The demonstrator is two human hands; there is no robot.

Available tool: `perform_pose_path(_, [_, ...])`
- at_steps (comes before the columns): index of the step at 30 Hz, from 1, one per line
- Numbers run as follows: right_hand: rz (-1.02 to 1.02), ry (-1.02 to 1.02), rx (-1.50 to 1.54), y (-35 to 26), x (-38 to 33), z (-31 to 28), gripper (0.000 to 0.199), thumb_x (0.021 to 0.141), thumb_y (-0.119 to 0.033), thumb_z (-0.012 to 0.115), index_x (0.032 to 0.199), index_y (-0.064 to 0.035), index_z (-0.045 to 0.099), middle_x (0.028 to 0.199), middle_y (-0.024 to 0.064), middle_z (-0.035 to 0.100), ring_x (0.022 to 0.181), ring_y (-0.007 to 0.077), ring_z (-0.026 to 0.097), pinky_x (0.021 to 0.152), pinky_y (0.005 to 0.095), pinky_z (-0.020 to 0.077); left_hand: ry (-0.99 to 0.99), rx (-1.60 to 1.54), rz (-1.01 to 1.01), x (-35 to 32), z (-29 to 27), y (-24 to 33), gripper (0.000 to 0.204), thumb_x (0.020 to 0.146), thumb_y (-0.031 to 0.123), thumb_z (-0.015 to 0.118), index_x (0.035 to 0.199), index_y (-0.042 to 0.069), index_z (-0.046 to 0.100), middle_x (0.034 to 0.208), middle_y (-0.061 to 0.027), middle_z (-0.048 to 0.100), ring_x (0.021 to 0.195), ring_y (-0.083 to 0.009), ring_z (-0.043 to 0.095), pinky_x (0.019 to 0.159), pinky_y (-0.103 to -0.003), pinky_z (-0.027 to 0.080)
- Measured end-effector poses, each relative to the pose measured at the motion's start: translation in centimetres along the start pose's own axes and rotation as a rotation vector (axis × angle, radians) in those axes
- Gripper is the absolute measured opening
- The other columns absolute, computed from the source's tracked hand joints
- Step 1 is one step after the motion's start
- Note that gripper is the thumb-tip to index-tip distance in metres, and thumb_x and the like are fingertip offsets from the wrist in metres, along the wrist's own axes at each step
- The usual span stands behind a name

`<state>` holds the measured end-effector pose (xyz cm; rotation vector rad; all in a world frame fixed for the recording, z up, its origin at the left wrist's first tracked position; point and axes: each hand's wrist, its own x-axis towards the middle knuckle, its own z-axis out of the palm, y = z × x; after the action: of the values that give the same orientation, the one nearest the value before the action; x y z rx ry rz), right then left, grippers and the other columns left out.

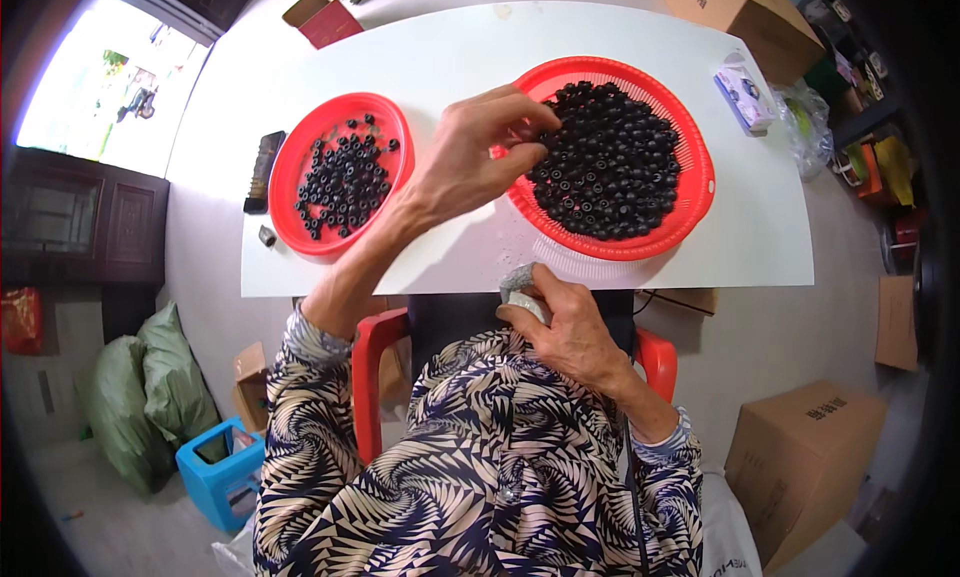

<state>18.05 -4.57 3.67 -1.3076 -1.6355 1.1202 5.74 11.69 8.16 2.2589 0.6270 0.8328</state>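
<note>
Small black round beads (605, 162) heaped, matte, ring-shaped.

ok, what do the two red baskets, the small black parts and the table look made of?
Large red basket and small red basket: likely moulded plastic, glossy, uniform colour, with a fine slotted mesh on the large one. Black parts: small, dark, slightly shiny pieces, plastic or rubber; can't tell which. Table: smooth, matte white top, probably laminate or painted board. Left hand reaches into the large basket.
</note>
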Motion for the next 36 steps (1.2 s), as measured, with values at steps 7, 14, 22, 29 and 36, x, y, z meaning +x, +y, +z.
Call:
perform_pose_path(7, [0.080,0.017,0.008,-0.3,0.6,-0.3,0.021,0.078,-0.011,0.065,0.092,0.0008,0.054,0.075,0.0192,0.061,0.067,0.0325,0.063,0.063,0.0368,0.0480,0.274,-1.350,-0.556,-9.5,1.3,0.8,0.024,0.086,0.009,0.059,0.108,-0.002,0.060,0.106,-0.0108,0.060,0.091,-0.0145,0.055,0.085,-0.027,0.046])
perform_pose_path(14, [0.129,0.083,0.123,0.2,0.7,0.5,0.020,0.080,-0.006,0.066,0.089,0.0053,0.051,0.076,0.0139,0.063,0.067,0.0137,0.058,0.061,0.0278,0.0472,0.335,-1.550,-0.550,-12.5,3.0,0.1,0.025,0.082,0.006,0.063,0.105,-0.002,0.061,0.104,-0.0104,0.059,0.088,-0.0157,0.055,0.079,-0.024,0.045])
perform_pose_path(22, [0.163,0.147,0.128,-1.5,1.1,0.2,0.023,0.083,-0.007,0.065,0.096,0.0058,0.051,0.084,0.0137,0.065,0.073,0.0142,0.061,0.066,0.0263,0.0488,0.328,-1.497,-0.630,-13.1,3.5,0.7,0.024,0.085,0.010,0.063,0.106,-0.001,0.060,0.096,-0.0081,0.061,0.086,-0.0160,0.060,0.079,-0.027,0.048])
perform_pose_path(29, [0.092,0.171,0.143,-2.0,1.6,0.5,0.024,0.083,-0.007,0.065,0.099,0.0059,0.052,0.087,0.0140,0.066,0.076,0.0150,0.063,0.068,0.0257,0.0496,0.326,-1.511,-0.605,-13.3,4.2,0.5,0.022,0.085,0.008,0.062,0.104,-0.001,0.060,0.098,-0.0079,0.060,0.089,-0.0148,0.058,0.081,-0.028,0.048])
perform_pose_path(36, [0.085,0.204,0.093,-1.1,1.3,0.8,0.029,0.081,-0.011,0.068,0.097,0.0065,0.051,0.083,0.0152,0.067,0.075,0.0183,0.065,0.067,0.0276,0.0505,0.300,-1.496,-0.628,-13.2,4.1,0.6,0.021,0.085,0.005,0.062,0.104,-0.002,0.061,0.099,-0.0065,0.060,0.086,-0.0122,0.056,0.081,-0.026,0.047])
